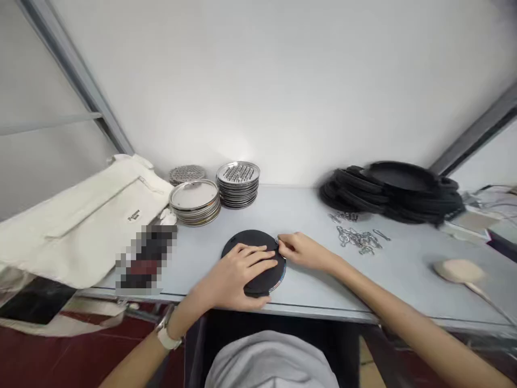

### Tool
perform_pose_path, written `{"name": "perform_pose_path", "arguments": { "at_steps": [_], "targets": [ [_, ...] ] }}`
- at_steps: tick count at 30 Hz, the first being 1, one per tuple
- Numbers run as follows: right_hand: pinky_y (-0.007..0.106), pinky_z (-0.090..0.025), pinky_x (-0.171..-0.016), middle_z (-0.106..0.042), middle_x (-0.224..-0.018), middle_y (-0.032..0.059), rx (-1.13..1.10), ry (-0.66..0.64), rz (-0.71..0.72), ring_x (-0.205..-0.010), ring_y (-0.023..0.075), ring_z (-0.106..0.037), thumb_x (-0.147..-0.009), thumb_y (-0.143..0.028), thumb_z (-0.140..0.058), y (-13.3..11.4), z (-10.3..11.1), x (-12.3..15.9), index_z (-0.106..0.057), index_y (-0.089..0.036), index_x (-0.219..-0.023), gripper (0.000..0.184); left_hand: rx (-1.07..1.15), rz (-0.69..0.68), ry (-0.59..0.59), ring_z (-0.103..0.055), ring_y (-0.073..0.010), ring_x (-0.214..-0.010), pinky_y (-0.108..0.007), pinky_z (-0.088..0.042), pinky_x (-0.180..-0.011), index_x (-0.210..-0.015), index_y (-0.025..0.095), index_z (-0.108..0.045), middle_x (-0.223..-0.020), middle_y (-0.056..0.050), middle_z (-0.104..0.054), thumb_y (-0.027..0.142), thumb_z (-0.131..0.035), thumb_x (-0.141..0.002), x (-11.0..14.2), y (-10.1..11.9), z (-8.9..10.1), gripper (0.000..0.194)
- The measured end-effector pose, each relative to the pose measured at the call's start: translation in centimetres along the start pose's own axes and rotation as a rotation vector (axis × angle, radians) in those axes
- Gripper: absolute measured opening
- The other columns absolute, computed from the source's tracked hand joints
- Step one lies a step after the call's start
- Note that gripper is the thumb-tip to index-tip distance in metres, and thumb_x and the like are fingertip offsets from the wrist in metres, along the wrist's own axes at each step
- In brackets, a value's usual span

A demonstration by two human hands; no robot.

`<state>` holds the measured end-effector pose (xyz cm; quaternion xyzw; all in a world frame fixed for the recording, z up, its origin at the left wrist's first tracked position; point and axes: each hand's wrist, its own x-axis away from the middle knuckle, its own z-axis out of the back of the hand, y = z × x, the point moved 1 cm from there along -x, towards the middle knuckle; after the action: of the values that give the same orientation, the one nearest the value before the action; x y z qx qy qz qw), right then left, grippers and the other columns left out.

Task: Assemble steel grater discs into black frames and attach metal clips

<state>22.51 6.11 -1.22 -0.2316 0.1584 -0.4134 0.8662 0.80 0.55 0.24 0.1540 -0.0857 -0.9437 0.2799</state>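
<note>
Left hand spread flat on black disc, presumably bracing it while right hand pinches its upper-right rim; metal clips right of disc, likely for reach.

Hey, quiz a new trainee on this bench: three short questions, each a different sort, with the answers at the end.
1. What lies under the left hand?
A) a cream bag
B) a round black piece
C) a pile of metal clips

2. True or false: the right hand rests on the cream bag.

3. Fill the gap: the black stack stands on the person's ___ side.

Key: 1. B. 2. False; it is at the black piece's edge. 3. Right.
</note>
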Motion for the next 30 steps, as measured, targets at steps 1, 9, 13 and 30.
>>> {"name": "perform_pose_path", "arguments": {
  "at_steps": [1,9,13,30],
  "targets": [
    [0.020,-0.023,-0.051,-0.039,-0.051,-0.0066,0.006,0.004,-0.002,-0.048,0.0066,-0.031,-0.086,-0.021,-0.042,-0.01,-0.05,-0.02,-0.035,-0.019,-0.063,0.024,0.003,-0.005,0.006,-0.034,-0.0251,-0.133,-0.041,-0.027,-0.107,-0.135,0.024,-0.043,-0.141,-0.005,-0.045,0.044,-0.062,-0.076,0.03,0.00,0.05,0.065],
    [0.022,-0.022,-0.050,-0.038,-0.050,-0.0066,0.048,0.015,-0.020,-0.046,0.0065,-0.029,-0.089,-0.022,-0.038,-0.31,-0.05,0.04,-0.033,-0.020,-0.063,0.026,0.008,-0.021,0.039,-0.037,-0.0272,-0.132,-0.042,-0.030,-0.106,-0.133,0.023,-0.045,-0.139,-0.007,-0.048,0.043,-0.062,-0.076,0.12,-0.04,0.08,0.063],
    [0.022,-0.022,-0.050,-0.037,-0.050,-0.0068,0.058,0.021,-0.019,-0.045,0.0064,-0.028,-0.089,-0.022,-0.038,-0.36,-0.05,0.06,-0.032,-0.020,-0.063,0.026,0.005,-0.020,0.039,-0.036,-0.0265,-0.132,-0.042,-0.030,-0.107,-0.134,0.024,-0.044,-0.139,-0.006,-0.047,0.043,-0.062,-0.076,0.14,-0.05,0.09,0.063],
    [0.023,-0.024,-0.054,-0.043,-0.055,-0.0045,0.057,0.043,-0.021,-0.048,0.0080,-0.035,-0.096,-0.027,-0.031,-0.56,0.02,0.19,-0.037,-0.020,-0.069,0.029,-0.003,-0.013,0.038,-0.036,-0.0267,-0.133,-0.043,-0.030,-0.107,-0.134,0.024,-0.044,-0.141,-0.006,-0.045,0.042,-0.063,-0.075,0.03,0.00,0.02,0.065]
  ]
}}
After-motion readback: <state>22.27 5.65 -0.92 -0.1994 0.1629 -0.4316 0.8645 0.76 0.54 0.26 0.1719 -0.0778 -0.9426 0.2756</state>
